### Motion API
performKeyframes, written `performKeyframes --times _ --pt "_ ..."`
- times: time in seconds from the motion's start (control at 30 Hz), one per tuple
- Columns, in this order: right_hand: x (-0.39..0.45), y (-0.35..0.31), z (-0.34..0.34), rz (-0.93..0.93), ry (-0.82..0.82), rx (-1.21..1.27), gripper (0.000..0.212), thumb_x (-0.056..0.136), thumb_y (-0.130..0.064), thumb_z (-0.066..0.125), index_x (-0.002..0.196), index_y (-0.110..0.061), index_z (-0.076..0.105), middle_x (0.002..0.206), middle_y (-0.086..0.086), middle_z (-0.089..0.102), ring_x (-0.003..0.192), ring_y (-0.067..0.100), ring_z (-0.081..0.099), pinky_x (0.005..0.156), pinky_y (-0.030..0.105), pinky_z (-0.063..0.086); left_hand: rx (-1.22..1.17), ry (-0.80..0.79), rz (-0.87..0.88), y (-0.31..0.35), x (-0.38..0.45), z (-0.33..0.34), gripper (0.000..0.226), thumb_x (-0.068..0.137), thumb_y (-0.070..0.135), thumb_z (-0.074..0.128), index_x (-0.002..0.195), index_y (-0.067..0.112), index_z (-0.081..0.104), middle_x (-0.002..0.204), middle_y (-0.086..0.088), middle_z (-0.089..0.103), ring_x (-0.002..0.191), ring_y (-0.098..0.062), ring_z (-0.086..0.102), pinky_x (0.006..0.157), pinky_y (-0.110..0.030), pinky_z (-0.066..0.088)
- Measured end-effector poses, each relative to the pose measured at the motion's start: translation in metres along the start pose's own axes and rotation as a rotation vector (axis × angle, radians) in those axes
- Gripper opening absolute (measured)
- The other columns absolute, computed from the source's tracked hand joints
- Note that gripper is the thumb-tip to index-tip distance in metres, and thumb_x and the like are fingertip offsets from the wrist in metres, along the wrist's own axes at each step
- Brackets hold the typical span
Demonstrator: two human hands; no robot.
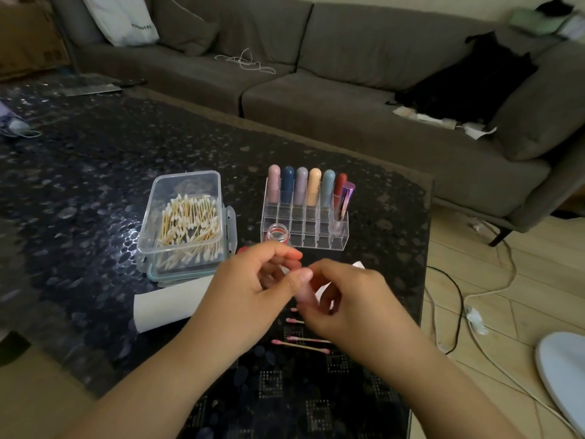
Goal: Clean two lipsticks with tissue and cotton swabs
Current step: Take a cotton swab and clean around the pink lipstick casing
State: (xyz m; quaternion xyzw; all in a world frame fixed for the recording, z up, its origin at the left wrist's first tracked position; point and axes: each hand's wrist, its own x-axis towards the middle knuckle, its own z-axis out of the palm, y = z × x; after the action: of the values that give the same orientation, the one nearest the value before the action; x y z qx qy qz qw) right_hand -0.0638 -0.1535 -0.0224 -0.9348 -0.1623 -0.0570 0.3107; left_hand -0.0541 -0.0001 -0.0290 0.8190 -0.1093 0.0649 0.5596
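While both hands pinch it, the pink lipstick (pixel 303 293) stands near-upright.

This is a home living room. A long grey sofa (pixel 348 90) with cushions and a white bag (pixel 122 19) stands behind a low dark counter (pixel 95 172), with charging cables (pixel 459 299) trailing over the wooden floor (pixel 506 280).
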Motion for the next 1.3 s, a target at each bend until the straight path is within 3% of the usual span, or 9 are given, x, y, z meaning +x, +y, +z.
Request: performKeyframes --times 0.1,0.23,0.3,0.43,0.53,0.67,0.83,1.1,1.3 --pt "0.005 0.001 -0.004 0.094 0.047 0.01 0.011 0.085 -0.035 0.061 0.088 -0.025 0.062 0.078 -0.011 0.062 0.071 0.005 0.061 0.064 0.02 0.052 0.199 0.067 0.102 0.009 0.006 -0.012 0.019 0.082 0.033 0.058 0.101 0.028 0.063 0.087 0.014 0.061 0.085 0.001 0.056 0.071 -0.007 0.043" --pt "0.027 0.006 -0.026 0.181 0.09 -0.006 0.005 0.084 -0.024 0.064 0.083 -0.023 0.059 0.073 -0.014 0.058 0.066 -0.006 0.057 0.058 0.002 0.043 0.417 0.067 0.136 0.015 0.033 -0.03 0.02 0.086 0.03 0.055 0.105 0.024 0.06 0.091 0.013 0.059 0.079 -0.001 0.055 0.064 -0.01 0.039" --pt "0.044 0.007 -0.039 0.186 0.113 0.007 0.004 0.084 -0.02 0.065 0.085 -0.02 0.061 0.072 -0.013 0.058 0.064 -0.009 0.056 0.056 -0.001 0.041 0.502 0.042 0.162 0.015 0.048 -0.036 0.019 0.086 0.029 0.057 0.103 0.022 0.061 0.089 0.01 0.059 0.076 -0.002 0.054 0.063 -0.01 0.036" --pt "0.082 0.003 -0.055 0.18 0.142 0.024 0.009 0.084 -0.023 0.065 0.091 -0.019 0.061 0.079 -0.01 0.06 0.067 0.003 0.057 0.051 0.009 0.047 0.58 0.04 0.162 0.01 0.069 -0.049 0.018 0.086 0.029 0.058 0.103 0.024 0.06 0.089 0.01 0.059 0.077 -0.005 0.055 0.063 -0.012 0.037" --pt "0.112 -0.005 -0.046 0.162 0.109 0.06 0.009 0.086 -0.023 0.063 0.095 -0.021 0.061 0.079 -0.012 0.06 0.071 0.004 0.059 0.051 0.005 0.046 0.602 0.047 0.119 0.001 0.08 -0.057 0.019 0.086 0.031 0.058 0.104 0.025 0.059 0.091 0.011 0.06 0.079 -0.005 0.056 0.067 -0.018 0.04" --pt "0.149 -0.005 -0.014 0.187 0.063 0.054 0.021 0.089 -0.024 0.056 0.109 -0.021 0.053 0.087 -0.004 0.065 0.076 0.007 0.062 0.067 0.021 0.055 0.637 0.024 0.092 -0.014 0.088 -0.063 0.022 0.087 0.032 0.057 0.108 0.024 0.059 0.093 0.011 0.058 0.079 -0.006 0.054 0.069 -0.019 0.041" --pt "0.174 0.008 0.02 0.171 0.037 -0.087 0.019 0.091 -0.029 0.051 0.108 -0.025 0.045 0.094 0.004 0.061 0.093 0.019 0.058 0.079 0.04 0.055 0.646 0.017 0.082 -0.028 0.092 -0.065 0.022 0.088 0.031 0.055 0.108 0.025 0.058 0.1 0.008 0.061 0.084 -0.007 0.054 0.072 -0.02 0.044" --pt "0.179 0.018 0.033 0.169 0.013 -0.216 0.034 0.091 -0.029 0.053 0.124 -0.022 0.046 0.112 0.006 0.055 0.107 0.022 0.052 0.087 0.039 0.051 0.65 -0.039 0.121 -0.036 0.098 -0.057 0.02 0.088 0.03 0.054 0.106 0.022 0.059 0.1 0.005 0.061 0.086 -0.008 0.055 0.075 -0.023 0.045" --pt "0.181 0.019 0.036 0.169 -0.024 -0.315 0.02 0.093 -0.03 0.051 0.105 -0.017 0.061 0.106 0.007 0.055 0.1 0.021 0.054 0.084 0.036 0.05 0.667 -0.06 0.104 -0.036 0.099 -0.054 0.02 0.09 0.03 0.053 0.108 0.024 0.058 0.102 0.006 0.06 0.088 -0.007 0.053 0.075 -0.02 0.044"
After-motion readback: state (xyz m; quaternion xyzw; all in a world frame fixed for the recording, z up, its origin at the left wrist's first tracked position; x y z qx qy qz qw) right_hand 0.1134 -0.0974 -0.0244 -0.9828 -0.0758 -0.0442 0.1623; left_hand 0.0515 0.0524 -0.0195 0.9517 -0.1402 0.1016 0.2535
